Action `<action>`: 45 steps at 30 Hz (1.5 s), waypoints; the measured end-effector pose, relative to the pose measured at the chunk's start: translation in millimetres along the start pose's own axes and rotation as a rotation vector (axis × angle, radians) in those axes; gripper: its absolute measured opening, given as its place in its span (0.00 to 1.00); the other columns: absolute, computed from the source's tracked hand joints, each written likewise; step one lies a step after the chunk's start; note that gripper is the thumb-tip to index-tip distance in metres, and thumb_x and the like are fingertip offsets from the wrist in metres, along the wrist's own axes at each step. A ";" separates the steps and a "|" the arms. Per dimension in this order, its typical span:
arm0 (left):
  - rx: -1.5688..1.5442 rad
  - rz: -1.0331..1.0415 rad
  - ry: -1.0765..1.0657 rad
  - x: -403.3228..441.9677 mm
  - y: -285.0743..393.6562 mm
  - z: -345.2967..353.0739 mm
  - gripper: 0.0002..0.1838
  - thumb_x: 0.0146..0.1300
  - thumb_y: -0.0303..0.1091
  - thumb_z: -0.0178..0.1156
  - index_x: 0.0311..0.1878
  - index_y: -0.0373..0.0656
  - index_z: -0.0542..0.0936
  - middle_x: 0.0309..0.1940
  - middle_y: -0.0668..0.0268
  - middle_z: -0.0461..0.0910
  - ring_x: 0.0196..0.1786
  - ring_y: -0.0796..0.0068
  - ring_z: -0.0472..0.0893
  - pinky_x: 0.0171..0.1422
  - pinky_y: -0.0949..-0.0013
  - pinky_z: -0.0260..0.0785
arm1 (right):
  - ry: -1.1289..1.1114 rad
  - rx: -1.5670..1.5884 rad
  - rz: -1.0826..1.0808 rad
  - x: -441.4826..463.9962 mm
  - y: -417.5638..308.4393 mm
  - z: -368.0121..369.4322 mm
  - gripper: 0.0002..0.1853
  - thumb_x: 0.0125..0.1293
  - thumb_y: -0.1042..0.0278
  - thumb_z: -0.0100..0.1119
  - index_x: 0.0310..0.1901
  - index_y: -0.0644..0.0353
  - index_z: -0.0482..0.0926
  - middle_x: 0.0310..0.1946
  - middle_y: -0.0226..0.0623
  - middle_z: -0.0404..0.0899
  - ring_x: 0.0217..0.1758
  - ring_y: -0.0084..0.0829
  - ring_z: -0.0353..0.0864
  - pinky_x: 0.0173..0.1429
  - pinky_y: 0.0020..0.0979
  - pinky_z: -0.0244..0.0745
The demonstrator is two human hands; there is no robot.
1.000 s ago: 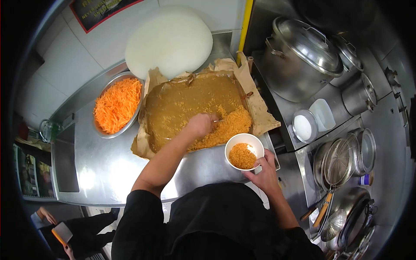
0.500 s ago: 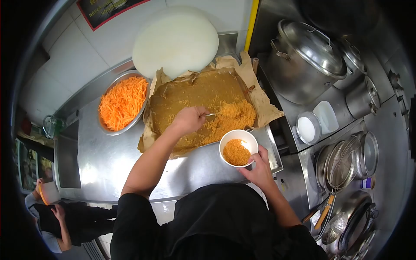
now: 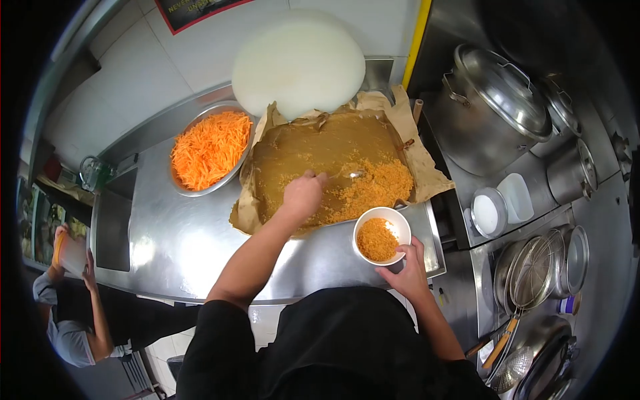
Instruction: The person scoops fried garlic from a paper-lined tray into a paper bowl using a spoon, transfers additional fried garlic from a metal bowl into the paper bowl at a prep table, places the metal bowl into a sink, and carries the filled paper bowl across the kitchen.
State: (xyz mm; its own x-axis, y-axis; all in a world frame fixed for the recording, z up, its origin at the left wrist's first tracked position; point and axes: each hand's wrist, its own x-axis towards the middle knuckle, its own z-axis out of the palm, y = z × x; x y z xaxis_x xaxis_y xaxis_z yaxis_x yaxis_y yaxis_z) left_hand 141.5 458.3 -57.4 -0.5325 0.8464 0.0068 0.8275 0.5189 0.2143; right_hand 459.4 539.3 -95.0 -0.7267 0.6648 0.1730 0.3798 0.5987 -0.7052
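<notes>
My left hand is closed around the handle of a metal spoon, reaching over a lined tray. The spoon's bowl sits over orange-brown crumbs heaped at the tray's right side. A smooth brown layer fills the rest of the tray, with some crumbs scattered on it. Brown baking paper sticks up round the edges. Near the tray's front edge, my right hand grips a white paper cup, tilted towards me and partly filled with the same crumbs.
A metal bowl of shredded carrot stands left of the tray. Behind leans a round white board. On the right are a large lidded pot, a container of white powder and strainers. Another person holds a container at left.
The whole view has shifted, so the counter appears farther right and slightly lower. The spoon's bowl now shows clearly above the crumbs. The other person's container is held more upright.
</notes>
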 end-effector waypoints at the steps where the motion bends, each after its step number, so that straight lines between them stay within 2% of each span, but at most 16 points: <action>1: -0.012 -0.016 -0.048 1.1 3.8 3.2 0.15 0.66 0.31 0.54 0.55 0.51 0.78 0.46 0.52 0.79 0.45 0.49 0.84 0.47 0.53 0.78 | -0.004 0.024 0.005 -2.0 1.9 0.3 0.36 0.42 0.62 0.84 0.50 0.59 0.70 0.64 0.57 0.61 0.66 0.52 0.69 0.61 0.43 0.74; 3: -0.039 -0.042 -0.145 5.1 17.5 13.6 0.17 0.67 0.32 0.52 0.58 0.51 0.78 0.50 0.50 0.79 0.48 0.48 0.84 0.51 0.53 0.78 | 0.000 0.039 -0.003 -3.9 6.6 3.4 0.36 0.43 0.62 0.84 0.51 0.59 0.70 0.64 0.56 0.61 0.64 0.50 0.70 0.58 0.41 0.76; 6: -0.067 0.049 -0.289 1.5 39.4 41.6 0.18 0.68 0.34 0.51 0.60 0.54 0.79 0.52 0.50 0.81 0.50 0.49 0.84 0.56 0.55 0.77 | 0.019 0.014 -0.024 -5.1 10.7 4.1 0.36 0.43 0.62 0.84 0.51 0.60 0.70 0.64 0.56 0.62 0.63 0.49 0.72 0.55 0.39 0.78; 9: -0.233 0.009 -0.398 0.0 57.9 21.4 0.19 0.68 0.36 0.51 0.60 0.55 0.80 0.52 0.53 0.83 0.51 0.53 0.84 0.58 0.56 0.76 | 0.020 0.012 -0.027 -4.0 9.5 4.5 0.37 0.42 0.62 0.84 0.51 0.60 0.69 0.64 0.56 0.61 0.63 0.49 0.72 0.55 0.39 0.78; 11: -0.280 0.000 -0.415 8.3 52.5 27.1 0.19 0.67 0.36 0.51 0.59 0.55 0.82 0.50 0.55 0.84 0.51 0.54 0.84 0.58 0.57 0.76 | 0.017 0.021 -0.039 -5.9 12.6 5.5 0.38 0.42 0.62 0.84 0.52 0.60 0.69 0.64 0.57 0.61 0.63 0.49 0.72 0.55 0.39 0.78; 14: -0.356 -0.011 -0.400 23.3 37.8 45.3 0.18 0.66 0.36 0.52 0.56 0.54 0.84 0.49 0.56 0.85 0.51 0.54 0.84 0.57 0.58 0.76 | -0.022 0.116 0.059 -6.3 5.6 0.8 0.38 0.44 0.61 0.83 0.56 0.59 0.69 0.64 0.57 0.61 0.68 0.55 0.66 0.66 0.45 0.69; 17: -0.397 -0.047 -0.368 30.2 30.9 44.5 0.18 0.65 0.35 0.54 0.55 0.53 0.84 0.47 0.55 0.85 0.50 0.53 0.84 0.57 0.58 0.76 | -0.003 0.160 0.007 -6.0 -2.6 -10.9 0.42 0.46 0.63 0.82 0.60 0.60 0.67 0.63 0.54 0.62 0.64 0.49 0.71 0.61 0.41 0.73; 20: -0.423 -0.128 -0.379 29.6 31.4 22.8 0.18 0.64 0.34 0.54 0.55 0.52 0.84 0.47 0.53 0.85 0.50 0.53 0.84 0.57 0.59 0.76 | 0.108 0.325 0.135 -2.0 23.6 -9.6 0.43 0.46 0.63 0.81 0.62 0.62 0.67 0.60 0.49 0.69 0.57 0.40 0.77 0.56 0.37 0.77; 21: -0.431 -0.157 -0.390 29.5 32.6 13.4 0.18 0.64 0.34 0.54 0.55 0.52 0.84 0.47 0.52 0.85 0.50 0.53 0.84 0.57 0.59 0.75 | 0.215 0.363 0.202 4.8 36.4 -3.1 0.33 0.53 0.61 0.78 0.56 0.65 0.72 0.48 0.42 0.79 0.46 0.31 0.81 0.50 0.32 0.78; 24: -0.523 -0.212 -0.450 32.2 28.8 -5.0 0.18 0.64 0.34 0.54 0.56 0.51 0.84 0.47 0.51 0.84 0.50 0.53 0.84 0.58 0.58 0.75 | 0.236 0.486 0.339 44.0 69.9 -2.3 0.22 0.62 0.58 0.72 0.48 0.66 0.77 0.36 0.36 0.81 0.39 0.27 0.81 0.45 0.29 0.77; 27: -0.328 -0.062 -0.257 33.5 19.3 -4.2 0.20 0.64 0.31 0.54 0.58 0.47 0.82 0.43 0.54 0.86 0.42 0.59 0.87 0.52 0.62 0.77 | 0.137 0.481 0.511 82.0 72.0 -9.4 0.21 0.70 0.50 0.62 0.48 0.62 0.77 0.37 0.31 0.82 0.34 0.21 0.79 0.38 0.25 0.74; 31: -0.416 -0.025 -0.243 12.7 24.5 -37.3 0.17 0.65 0.33 0.54 0.55 0.47 0.83 0.44 0.54 0.86 0.45 0.56 0.86 0.53 0.60 0.77 | 0.069 0.496 0.592 90.6 59.4 -12.3 0.27 0.71 0.39 0.55 0.48 0.61 0.77 0.39 0.33 0.82 0.34 0.21 0.79 0.37 0.26 0.73; 36: -0.316 0.242 -0.067 -36.0 33.0 -39.0 0.10 0.65 0.33 0.56 0.45 0.46 0.85 0.38 0.54 0.84 0.43 0.52 0.84 0.47 0.53 0.77 | 0.110 0.582 0.675 89.7 57.5 -13.4 0.28 0.73 0.37 0.50 0.46 0.60 0.77 0.38 0.32 0.81 0.33 0.21 0.79 0.36 0.26 0.74; 39: -0.138 0.281 0.001 -54.7 40.2 -15.0 0.08 0.65 0.33 0.57 0.44 0.47 0.84 0.34 0.55 0.79 0.38 0.51 0.82 0.42 0.48 0.76 | 0.100 0.605 0.686 81.6 55.7 -12.2 0.27 0.74 0.38 0.49 0.42 0.60 0.76 0.36 0.31 0.80 0.31 0.20 0.77 0.34 0.25 0.73; 42: -0.295 0.314 0.157 -62.5 38.8 -6.1 0.10 0.63 0.30 0.58 0.46 0.48 0.83 0.33 0.56 0.76 0.36 0.51 0.81 0.41 0.49 0.75 | 0.048 0.598 0.638 68.9 55.0 -8.2 0.25 0.75 0.41 0.48 0.39 0.58 0.76 0.32 0.29 0.78 0.30 0.19 0.75 0.32 0.24 0.72; 45: -0.331 0.492 0.238 -67.2 30.8 5.8 0.13 0.61 0.28 0.59 0.49 0.48 0.82 0.34 0.57 0.77 0.37 0.52 0.81 0.41 0.52 0.75 | 0.020 0.593 0.593 50.2 52.0 -0.5 0.22 0.77 0.45 0.48 0.36 0.58 0.76 0.26 0.25 0.75 0.28 0.16 0.73 0.31 0.23 0.70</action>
State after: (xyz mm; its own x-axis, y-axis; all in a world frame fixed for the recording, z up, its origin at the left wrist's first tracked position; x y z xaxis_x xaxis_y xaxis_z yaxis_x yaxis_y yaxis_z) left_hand 203.8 418.1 -57.0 -0.1605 0.9067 0.3900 0.9067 -0.0207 0.4212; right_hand 443.0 604.1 -122.6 -0.4888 0.8065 -0.3327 0.3280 -0.1835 -0.9267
